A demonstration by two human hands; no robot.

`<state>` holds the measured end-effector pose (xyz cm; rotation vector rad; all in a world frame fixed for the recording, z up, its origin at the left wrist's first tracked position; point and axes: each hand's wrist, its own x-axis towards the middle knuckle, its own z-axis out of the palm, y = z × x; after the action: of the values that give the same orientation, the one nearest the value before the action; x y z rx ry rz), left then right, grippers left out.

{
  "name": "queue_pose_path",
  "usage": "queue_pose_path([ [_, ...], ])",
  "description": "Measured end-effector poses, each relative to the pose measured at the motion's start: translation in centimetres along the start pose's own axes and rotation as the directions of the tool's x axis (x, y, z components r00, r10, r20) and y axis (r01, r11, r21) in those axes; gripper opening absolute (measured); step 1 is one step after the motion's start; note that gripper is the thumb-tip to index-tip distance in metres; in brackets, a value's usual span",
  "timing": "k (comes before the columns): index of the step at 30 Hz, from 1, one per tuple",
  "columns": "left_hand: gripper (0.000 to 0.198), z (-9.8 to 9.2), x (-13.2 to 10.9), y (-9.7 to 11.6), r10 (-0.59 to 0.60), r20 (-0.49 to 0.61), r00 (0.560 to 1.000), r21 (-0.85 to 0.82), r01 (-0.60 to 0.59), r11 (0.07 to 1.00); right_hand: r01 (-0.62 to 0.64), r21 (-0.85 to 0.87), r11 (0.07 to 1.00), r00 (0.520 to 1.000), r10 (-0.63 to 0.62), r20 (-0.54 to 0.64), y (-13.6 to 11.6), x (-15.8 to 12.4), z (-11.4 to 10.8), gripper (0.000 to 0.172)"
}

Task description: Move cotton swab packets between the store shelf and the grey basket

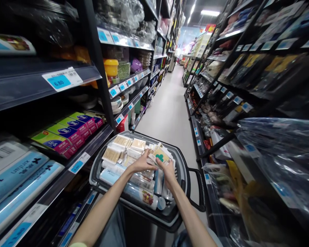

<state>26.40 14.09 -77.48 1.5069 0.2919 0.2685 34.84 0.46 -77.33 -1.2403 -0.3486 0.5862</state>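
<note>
Over the grey basket (98, 161), both hands grip a small pale packet (154, 156) with a green clover mark. My left hand (143, 162) is closed on its left end. My right hand (168, 168) pinches its right side, thumb on the front by the mark. Below and around them the basket is full. Bundles of thin wooden sticks, perhaps toothpicks or cotton swabs (111, 155), lie at its far left. A pale boxed pack (138, 144) sits near the middle. Nearer me lie blue-and-white rolls in wrapping (139, 192), one printed with fruit.
Shelves line both sides of a narrow aisle floor (167, 99). At left are green-and-pink boxes (69, 132) and long blue-and-white boxes (23, 199). Plastic-wrapped goods (280, 147) bulge out at right. The basket's black handle (199, 188) sticks out near the right shelf.
</note>
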Motion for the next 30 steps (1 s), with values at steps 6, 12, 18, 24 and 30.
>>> queue_pose_path([
  [6,0.081,-0.1,0.1,-0.9,-0.014,-0.002,1.000,-0.016,0.013,1.000,0.070,-0.155,0.985,0.997,-0.063,0.051,-0.5,0.3,-0.5,0.045],
  [12,0.117,-0.7,0.8,-1.4,0.016,-0.068,0.998,-0.154,-0.027,0.988,0.031,-0.090,0.995,0.991,-0.019,0.136,-1.2,0.6,-1.7,0.064],
  [18,0.130,-0.4,0.9,-1.9,0.070,0.049,0.996,-0.194,-0.059,0.979,0.057,-0.114,0.992,0.992,-0.043,0.119,-0.7,0.8,-2.1,0.076],
  [24,0.113,-0.1,0.4,-1.7,0.124,0.128,0.984,-0.010,-0.123,0.992,0.077,-0.166,0.983,0.996,-0.067,0.060,0.2,0.8,-2.1,0.082],
  [30,0.111,0.1,-0.2,-0.8,0.034,0.109,0.993,0.060,-0.040,0.997,0.173,-0.311,0.934,0.985,-0.166,0.050,0.7,0.8,-2.2,0.078],
])
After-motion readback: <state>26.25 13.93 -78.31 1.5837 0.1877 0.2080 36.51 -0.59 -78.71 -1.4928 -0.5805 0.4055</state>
